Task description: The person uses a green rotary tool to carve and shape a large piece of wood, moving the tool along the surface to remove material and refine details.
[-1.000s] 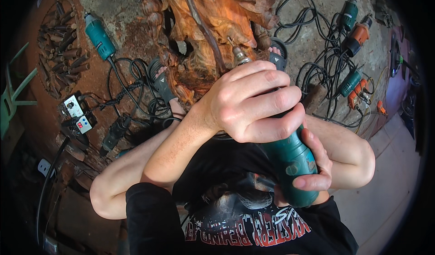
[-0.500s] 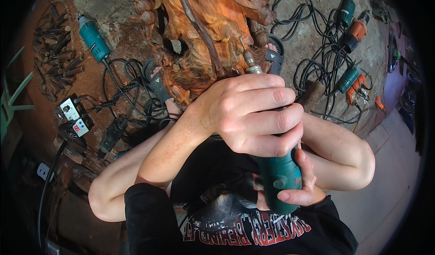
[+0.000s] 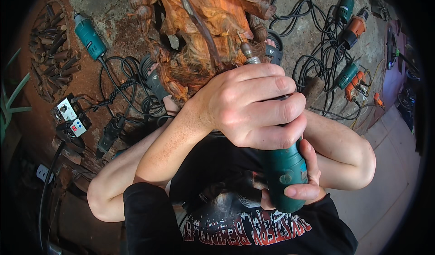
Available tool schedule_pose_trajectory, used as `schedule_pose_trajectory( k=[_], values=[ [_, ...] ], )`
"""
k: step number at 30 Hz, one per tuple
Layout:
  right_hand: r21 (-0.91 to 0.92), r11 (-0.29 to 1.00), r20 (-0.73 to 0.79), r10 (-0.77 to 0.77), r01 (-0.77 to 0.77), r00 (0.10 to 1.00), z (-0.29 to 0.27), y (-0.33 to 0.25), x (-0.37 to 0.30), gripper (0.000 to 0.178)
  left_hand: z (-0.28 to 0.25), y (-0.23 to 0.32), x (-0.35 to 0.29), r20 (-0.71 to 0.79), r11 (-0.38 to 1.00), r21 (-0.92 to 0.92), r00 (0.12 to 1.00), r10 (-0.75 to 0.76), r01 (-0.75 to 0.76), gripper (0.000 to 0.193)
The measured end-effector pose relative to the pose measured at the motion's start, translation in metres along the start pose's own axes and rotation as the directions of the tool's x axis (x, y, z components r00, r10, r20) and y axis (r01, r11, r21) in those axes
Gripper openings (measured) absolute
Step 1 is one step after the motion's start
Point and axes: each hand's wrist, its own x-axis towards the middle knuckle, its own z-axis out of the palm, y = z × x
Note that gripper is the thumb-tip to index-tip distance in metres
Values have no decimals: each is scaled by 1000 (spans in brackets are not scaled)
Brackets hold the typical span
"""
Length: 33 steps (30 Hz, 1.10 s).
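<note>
A green die grinder (image 3: 285,173) is gripped in both hands, pointing away from me. My left hand (image 3: 258,105) wraps over its front part, just behind the metal collar, and hides much of the body. Around its rear end my right hand (image 3: 308,178) is closed, thumb and fingers on either side. Ahead of the left hand, a thin bit in the chuck (image 3: 247,50) points at the orange-brown carved wood (image 3: 199,33). The bit's tip lies over the wood's near right surface; whether it touches, I cannot tell.
Another green grinder (image 3: 89,36) lies at left, near a pile of dark cylindrical pieces (image 3: 54,51) and a white control box (image 3: 68,110). Black cables (image 3: 317,60) tangle at right among green tools and an orange power tool (image 3: 355,30). My sandalled feet flank the wood.
The grinder's rear end and my right hand have moved slightly right. The bit now slants further to the left. Both hands keep their hold.
</note>
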Motion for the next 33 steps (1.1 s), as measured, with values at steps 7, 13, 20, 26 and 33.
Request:
schedule_pose_trajectory(
  k=[7, 13, 20, 26, 33],
  values=[
    [124, 980, -8, 159, -157, 987, -3, -4, 2, 51, -5, -2, 1, 39, 1000, 11, 999, -26, 26, 26],
    [105, 994, -44, -34, 39, 998, -2, 16, 24, 57, -8, -1, 5, 99, 998, 31, 994, -52, 50, 27],
    [99, 981, 83, 161, -169, 983, -13, -3, 24, 95, -16, 4, 6, 163, 998, 28, 985, -61, 57, 29],
    [127, 979, 49, 155, -160, 987, -11, -1, 26, 92, -14, 0, 5, 157, 997, 26, 985, -69, 66, 28],
    [159, 987, -84, 47, -33, 995, -5, 8, 35, 31, -16, 0, 9, 156, 994, 72, 983, -98, 88, 28]
  ],
)
